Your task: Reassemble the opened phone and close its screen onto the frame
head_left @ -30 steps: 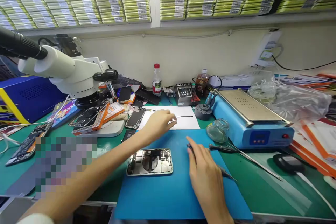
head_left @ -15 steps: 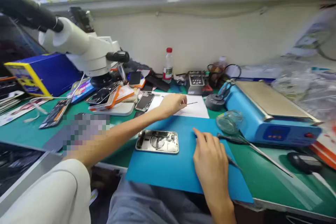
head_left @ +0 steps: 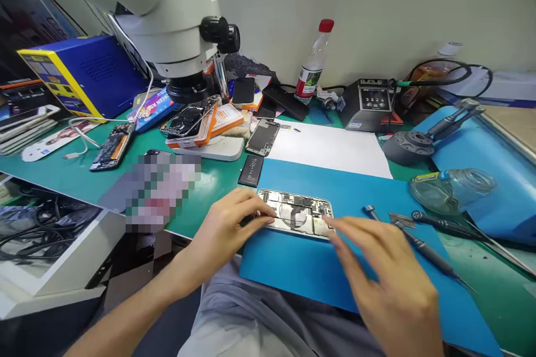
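One left hand [head_left: 228, 220], one right hand [head_left: 389, 273], one opened phone [head_left: 298, 215]
One blue mat [head_left: 293, 270], one white sheet [head_left: 335, 148], one glass jar [head_left: 448, 192], one microscope [head_left: 167, 30], one red-capped bottle [head_left: 311, 70], one white-capped bottle [head_left: 449, 50].

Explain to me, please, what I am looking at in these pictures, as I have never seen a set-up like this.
There is no machine arm here: a person works with two bare hands. Every picture comes from one camera on that person's head, looking forward and down.

On a blue mat lies an opened phone, its inner parts showing. The left hand has its fingertips at the phone's left end; the right hand has its fingers at the right end. Whether either grips something small, I cannot tell.

A thin screwdriver lies beyond the right hand. Behind are white paper and a bottle with a red cap; a microscope stands at the left.
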### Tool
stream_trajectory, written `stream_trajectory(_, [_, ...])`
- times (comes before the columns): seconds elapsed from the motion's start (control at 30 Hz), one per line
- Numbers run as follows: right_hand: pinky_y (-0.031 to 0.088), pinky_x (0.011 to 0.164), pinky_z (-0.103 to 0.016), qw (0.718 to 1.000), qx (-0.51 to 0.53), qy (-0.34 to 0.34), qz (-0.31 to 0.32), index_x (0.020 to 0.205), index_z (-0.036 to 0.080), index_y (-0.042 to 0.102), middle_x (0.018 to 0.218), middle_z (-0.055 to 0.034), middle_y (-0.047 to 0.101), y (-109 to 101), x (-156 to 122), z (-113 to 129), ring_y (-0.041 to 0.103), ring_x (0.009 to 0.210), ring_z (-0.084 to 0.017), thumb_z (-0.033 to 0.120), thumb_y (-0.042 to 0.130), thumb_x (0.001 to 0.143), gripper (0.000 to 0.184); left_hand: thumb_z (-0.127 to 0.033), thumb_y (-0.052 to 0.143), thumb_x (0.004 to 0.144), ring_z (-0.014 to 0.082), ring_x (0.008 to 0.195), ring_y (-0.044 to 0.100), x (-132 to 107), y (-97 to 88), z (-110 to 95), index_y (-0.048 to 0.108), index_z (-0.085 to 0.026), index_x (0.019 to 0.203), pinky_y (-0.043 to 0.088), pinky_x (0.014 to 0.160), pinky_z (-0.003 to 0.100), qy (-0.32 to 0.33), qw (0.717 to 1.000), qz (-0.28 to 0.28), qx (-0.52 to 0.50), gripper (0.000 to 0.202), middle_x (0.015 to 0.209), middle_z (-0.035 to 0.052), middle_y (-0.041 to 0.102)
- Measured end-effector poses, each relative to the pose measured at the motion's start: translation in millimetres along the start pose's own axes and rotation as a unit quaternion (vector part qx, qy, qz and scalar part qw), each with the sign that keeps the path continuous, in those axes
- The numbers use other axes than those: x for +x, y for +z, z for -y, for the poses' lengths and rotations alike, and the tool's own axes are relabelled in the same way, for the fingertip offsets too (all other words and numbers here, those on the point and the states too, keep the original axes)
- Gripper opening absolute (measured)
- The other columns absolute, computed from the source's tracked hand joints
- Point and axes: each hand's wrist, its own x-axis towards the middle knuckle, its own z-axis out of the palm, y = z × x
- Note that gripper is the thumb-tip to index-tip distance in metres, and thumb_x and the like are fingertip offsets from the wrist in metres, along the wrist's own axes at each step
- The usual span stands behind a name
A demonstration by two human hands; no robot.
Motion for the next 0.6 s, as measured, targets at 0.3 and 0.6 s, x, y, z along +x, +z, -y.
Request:
stream_trajectory(0.3, [0.050, 0.089, -0.035, 0.996, 0.025, -0.032, 0.073, 0.118, 0.013, 0.078, 0.107, -0.0077, 0.076, 14, 8, 19, 0.066, 0.099, -0.018, 0.001, 0.074, 0.099, 0.023, -0.015, 0.076, 0.103, 0.0105, 0.088, 0.065, 0, 5.5, -3, 0.078, -0.022, 0.104, 0.050, 0.082, 0.021, 0.015, 0.997, -0.021, -0.067, 0.007, 0.091, -0.0033, 0.072])
stream_trajectory(0.6, [0.052, 0.093, -0.035, 0.993, -0.034, -0.053, 0.104, 0.123, 0.009, 0.073, 0.111, -0.0112, 0.079, 2, 6, 7, 0.070, 0.104, -0.019, -0.007, 0.077, 0.093, 0.034, -0.018, 0.074, 0.106, 0.0088, 0.086, 0.064, 9, -2.0, -7, 0.077, -0.020, 0.107, 0.050, 0.082, 0.022, 0.017, 0.997, 0.012, -0.075, 0.004, 0.094, -0.0036, 0.076])
